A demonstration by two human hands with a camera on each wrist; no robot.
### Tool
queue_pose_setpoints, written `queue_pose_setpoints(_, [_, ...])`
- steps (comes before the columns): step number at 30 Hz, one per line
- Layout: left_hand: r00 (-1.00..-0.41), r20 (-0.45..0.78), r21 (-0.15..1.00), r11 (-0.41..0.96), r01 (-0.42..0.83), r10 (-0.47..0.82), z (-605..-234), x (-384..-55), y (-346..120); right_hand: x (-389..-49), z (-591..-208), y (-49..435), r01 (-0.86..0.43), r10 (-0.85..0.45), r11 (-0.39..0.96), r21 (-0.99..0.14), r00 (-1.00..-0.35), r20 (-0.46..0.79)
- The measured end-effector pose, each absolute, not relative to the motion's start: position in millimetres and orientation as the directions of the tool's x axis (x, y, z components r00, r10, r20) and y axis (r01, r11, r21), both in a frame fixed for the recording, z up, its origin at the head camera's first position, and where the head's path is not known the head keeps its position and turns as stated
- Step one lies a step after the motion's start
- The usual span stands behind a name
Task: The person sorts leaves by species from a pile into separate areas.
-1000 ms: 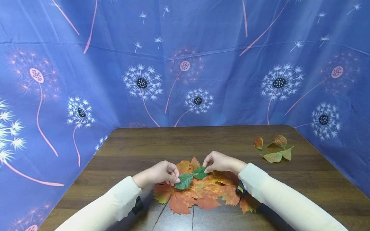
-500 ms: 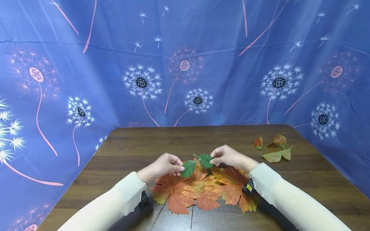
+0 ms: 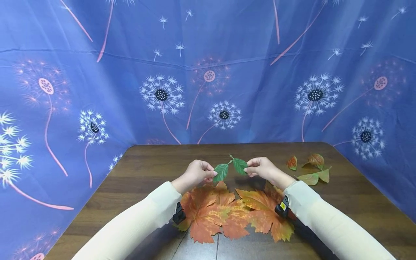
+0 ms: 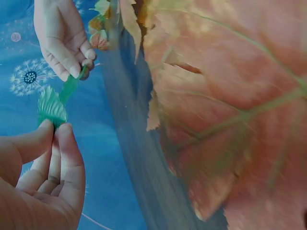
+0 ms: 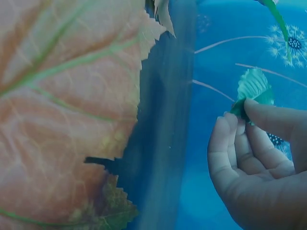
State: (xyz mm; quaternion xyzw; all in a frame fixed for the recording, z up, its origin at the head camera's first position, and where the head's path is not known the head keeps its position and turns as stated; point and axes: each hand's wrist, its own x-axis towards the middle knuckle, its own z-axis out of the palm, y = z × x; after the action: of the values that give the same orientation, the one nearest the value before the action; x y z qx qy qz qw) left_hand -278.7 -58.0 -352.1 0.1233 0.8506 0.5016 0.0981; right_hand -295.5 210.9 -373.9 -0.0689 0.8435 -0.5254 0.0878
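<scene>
A sprig of two green leaves (image 3: 221, 172), joined at a short stem, is held up above the table in the head view. My left hand (image 3: 196, 172) pinches the left leaf by its tip between thumb and fingers. On the other side, my right hand (image 3: 261, 168) pinches the tip of the right leaf. Below and nearer lie several overlapping orange maple leaves (image 3: 204, 213), partly under my wrists. The left wrist view shows the green leaf (image 4: 53, 106) between my thumb and fingertips; the right wrist view shows the other green leaf (image 5: 254, 88) pinched likewise.
At the back right of the brown wooden table (image 3: 156, 159) lie a small red-orange leaf (image 3: 292, 163), a brownish leaf (image 3: 316, 160) and a pair of yellow-green leaves (image 3: 308, 178). A blue dandelion-print cloth (image 3: 260, 72) hangs behind and beside the table.
Both hands have risen and moved away from me, carrying the green sprig up off the maple leaves. The back-right leaves have stayed put.
</scene>
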Motion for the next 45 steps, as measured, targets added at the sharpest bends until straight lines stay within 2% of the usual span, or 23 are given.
queue_pose_setpoints(7, [-0.968, -0.048, 0.934, 0.356, 0.044, 0.247, -350, -295, -33, -303, -371, 221, 0.015, -0.125, 0.421, -0.907, -0.989, -0.075])
queue_pose_setpoints(16, [-0.985, -0.112, 0.964, 0.256, -0.075, 0.131, -354, -318, 6, -317, -373, 241, 0.075, -0.003, 0.365, -0.928, -0.997, -0.082])
queue_pose_setpoints(24, [-0.990, -0.134, 0.950, 0.288, -0.117, 0.041, -364, -336, 34, -331, -367, 261, 0.091, 0.042, 0.323, -0.942, -0.996, -0.082])
queue_pose_setpoints(33, [-0.980, -0.199, 0.938, 0.288, -0.194, -0.012, -378, -356, 65, -341, -379, 263, 0.186, 0.088, 0.234, -0.954, -0.982, -0.170])
queue_pose_setpoints(41, [-0.989, -0.137, 0.903, 0.403, -0.147, -0.053, -382, -358, 85, -347, -388, 267, 0.251, 0.119, 0.240, -0.938, -0.966, -0.228])
queue_pose_setpoints(45, [-0.980, -0.177, 0.910, 0.363, -0.200, -0.096, -383, -362, 90, -349, -389, 271, 0.272, 0.143, 0.214, -0.938, -0.959, -0.245])
